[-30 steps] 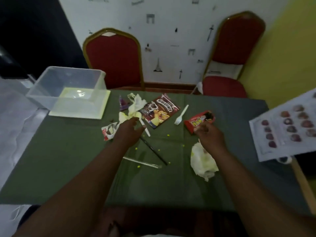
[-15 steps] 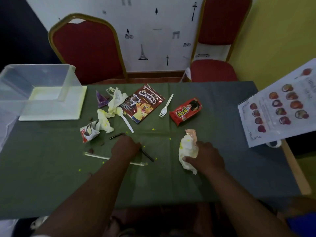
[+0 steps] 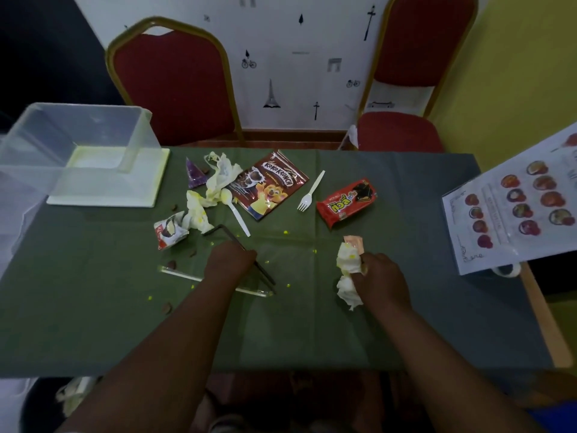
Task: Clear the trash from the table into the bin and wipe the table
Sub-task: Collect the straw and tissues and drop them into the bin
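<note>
On the green table (image 3: 93, 307), my left hand (image 3: 229, 260) is closed in a fist over a bent black straw (image 3: 223, 229), which sticks out on both sides of it. My right hand (image 3: 382, 278) grips a crumpled white tissue (image 3: 346, 267) with yellow stains, next to a pink wrapper (image 3: 354, 242). The clear plastic bin (image 3: 131, 135) stands at the far left on a pale lid. Between them lie a Koko Krunch packet (image 3: 270, 185), a red biscuit wrapper (image 3: 346, 201), a white fork (image 3: 310, 192), a white spoon (image 3: 239, 215), more stained tissues (image 3: 215, 182) and a small torn wrapper (image 3: 170, 232).
A clear straw sleeve (image 3: 184, 273) lies by my left wrist. A purple wrapper (image 3: 195, 175), brown bits and yellow crumbs dot the cloth. A laminated picture sheet (image 3: 512, 207) overhangs the right edge. Two red chairs (image 3: 175, 85) stand behind the table.
Both hands pulled back from the far trash toward me. The right hand left the red wrapper and took hold of the white tissue; the left hand settled on the black straw.
</note>
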Tool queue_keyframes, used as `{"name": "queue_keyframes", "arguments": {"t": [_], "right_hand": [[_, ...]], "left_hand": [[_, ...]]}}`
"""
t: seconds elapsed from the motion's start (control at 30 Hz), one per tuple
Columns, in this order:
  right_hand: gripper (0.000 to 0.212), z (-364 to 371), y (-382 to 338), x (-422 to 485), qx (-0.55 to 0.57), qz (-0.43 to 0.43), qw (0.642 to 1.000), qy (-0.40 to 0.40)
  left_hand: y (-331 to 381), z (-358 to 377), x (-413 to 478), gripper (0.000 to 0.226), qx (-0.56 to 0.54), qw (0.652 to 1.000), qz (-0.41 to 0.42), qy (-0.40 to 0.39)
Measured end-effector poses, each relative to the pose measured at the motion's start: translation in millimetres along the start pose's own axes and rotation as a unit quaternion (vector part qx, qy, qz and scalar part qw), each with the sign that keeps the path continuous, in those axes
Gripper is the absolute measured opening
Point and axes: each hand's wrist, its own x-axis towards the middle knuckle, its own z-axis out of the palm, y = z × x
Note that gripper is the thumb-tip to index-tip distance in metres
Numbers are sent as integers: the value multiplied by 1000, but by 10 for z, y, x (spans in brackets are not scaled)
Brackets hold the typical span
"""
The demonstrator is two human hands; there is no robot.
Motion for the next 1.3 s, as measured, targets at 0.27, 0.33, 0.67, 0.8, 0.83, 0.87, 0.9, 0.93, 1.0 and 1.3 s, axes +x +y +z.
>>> {"name": "queue_keyframes", "arguments": {"t": [0.27,0.33,0.67,0.8,0.83,0.87,0.9,0.93,1.0,1.3], "right_hand": [[9,-199,-981,145,126,-120,984,47],[5,-178,-1323,146,141,-156,977,43],[11,589,-3406,-541,172,-344,915,-121],[8,994,-4093,-1038,179,-389,876,-220],[8,1100,-4207,-1126,180,-394,870,-235],[8,1099,-4252,-1161,190,-385,871,-238],[6,1078,-4241,-1189,193,-385,868,-246],[3,1663,-4790,-1677,170,-427,832,-310],[13,1772,-4891,-1856,184,-400,827,-349],[14,3700,-5213,-2956,85,-395,758,-512]], "left_hand": [[-315,-1023,-269,35,-92,989,9,112],[-485,-1285,-364,35,-96,985,7,143],[-2459,-2159,-1129,27,-240,915,-137,294],[-3269,-2303,-1442,21,-265,883,-208,326],[-3448,-2309,-1507,22,-273,875,-219,335],[-3458,-2317,-1584,24,-259,880,-219,334],[-3465,-2299,-1575,27,-257,879,-224,334],[-4235,-2307,-1810,29,-289,836,-298,359],[-4475,-2205,-1872,29,-300,832,-308,349],[-6114,-1248,-1630,38,-328,796,-430,272]]}}
